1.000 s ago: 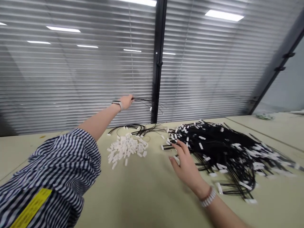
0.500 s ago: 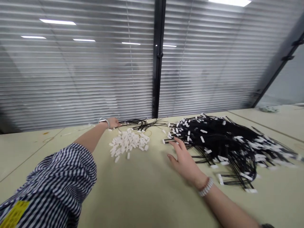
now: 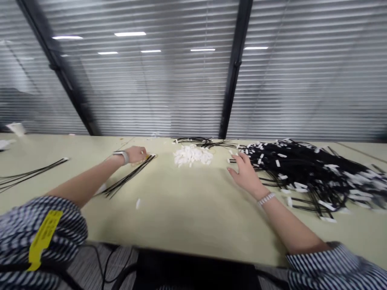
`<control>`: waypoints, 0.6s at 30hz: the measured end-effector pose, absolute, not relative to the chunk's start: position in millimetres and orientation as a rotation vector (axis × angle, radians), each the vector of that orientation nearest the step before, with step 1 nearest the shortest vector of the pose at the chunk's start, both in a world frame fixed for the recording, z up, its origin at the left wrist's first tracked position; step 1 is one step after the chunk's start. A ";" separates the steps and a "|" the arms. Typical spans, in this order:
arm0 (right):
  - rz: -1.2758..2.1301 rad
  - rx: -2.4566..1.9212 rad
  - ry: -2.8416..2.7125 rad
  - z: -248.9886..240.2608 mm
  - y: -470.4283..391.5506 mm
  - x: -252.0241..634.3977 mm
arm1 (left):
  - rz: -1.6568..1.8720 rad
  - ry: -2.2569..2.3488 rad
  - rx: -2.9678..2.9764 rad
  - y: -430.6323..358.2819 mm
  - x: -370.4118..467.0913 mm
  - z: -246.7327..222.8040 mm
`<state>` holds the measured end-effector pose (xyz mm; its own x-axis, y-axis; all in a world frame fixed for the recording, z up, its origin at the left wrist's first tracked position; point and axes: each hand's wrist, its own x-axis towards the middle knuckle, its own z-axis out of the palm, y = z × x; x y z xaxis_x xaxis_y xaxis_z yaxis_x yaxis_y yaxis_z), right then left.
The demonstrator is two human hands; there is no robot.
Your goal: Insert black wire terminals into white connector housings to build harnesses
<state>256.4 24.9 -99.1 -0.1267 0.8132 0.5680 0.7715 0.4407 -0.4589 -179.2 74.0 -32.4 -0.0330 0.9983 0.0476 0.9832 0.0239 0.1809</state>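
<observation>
My left hand [image 3: 136,154] is over the left part of the table with its fingers curled together; what they hold, if anything, is hidden. Just beside those fingers lies a small bundle of black cables [image 3: 130,177] with a white end, and something yellowish, like rubber bands [image 3: 148,156], shows there. My right hand [image 3: 246,175] is open, thumb and fingers apart, holding nothing. Its fingertips are at the left edge of a large heap of black cables [image 3: 302,165] with white connectors. Between the hands, farther back, sits a pile of small white plastic pieces [image 3: 192,155].
More black cables [image 3: 199,141] lie along the back edge, below the window blinds [image 3: 169,92]. Another cable bundle [image 3: 36,172] rests at the far left, with a white cup [image 3: 17,129] behind it. One loose white piece [image 3: 138,203] is near the front.
My left hand has left the cables at the back and moved left and nearer me. The right hand stays by the cable heap. The view has swung left, showing the front edge of the table.
</observation>
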 end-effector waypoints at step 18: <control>0.684 -0.822 -1.801 -9.8 -22.6 108.4 | 1.311 1.443 1.978 -6.6 -69.0 92.8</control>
<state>108.4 -22.6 -9.8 -0.2690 0.7890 0.5524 0.2236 0.6090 -0.7610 -69.0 -6.6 92.8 0.0467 0.8840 0.4651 0.5477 -0.4120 0.7282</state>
